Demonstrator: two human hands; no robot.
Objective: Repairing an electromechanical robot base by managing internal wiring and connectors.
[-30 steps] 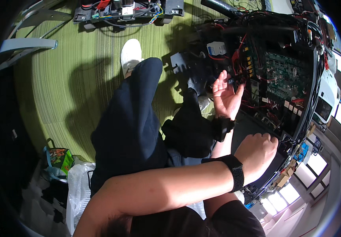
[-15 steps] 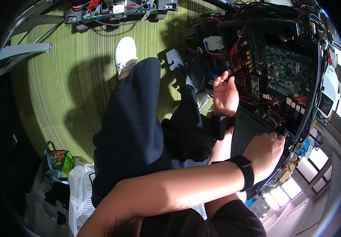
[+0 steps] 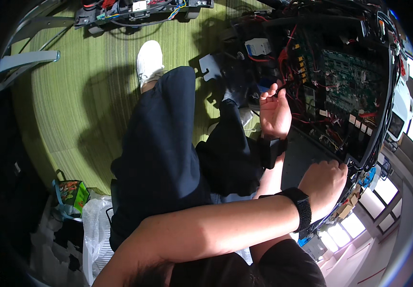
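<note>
On the right stands a black open machine housing (image 3: 307,158) with a green circuit board (image 3: 347,81), red wires (image 3: 283,60) and a row of yellow connectors (image 3: 302,69) inside. My left hand (image 3: 323,186) reaches across my body and is closed over the near edge of the housing, knuckles up and fingertips hidden. My right hand (image 3: 275,115) is palm up at the housing's left side, next to the red wires. Its fingers are curled toward the thumb around something dark, too small to make out. A white-grey module (image 3: 257,47) sits just beyond it.
Black cables (image 3: 381,138) run along the housing's right side. A black metal plate with a notched bright edge (image 3: 209,67) lies left of my right hand. Another wired device (image 3: 139,14) stands at the far edge of the green carpet (image 3: 87,95). Bubble wrap (image 3: 96,229) lies near left.
The view has shifted slightly. My right fingers have moved only a little beside the wires, and a blue patch shows more clearly near them. My left hand keeps its grip on the edge.
</note>
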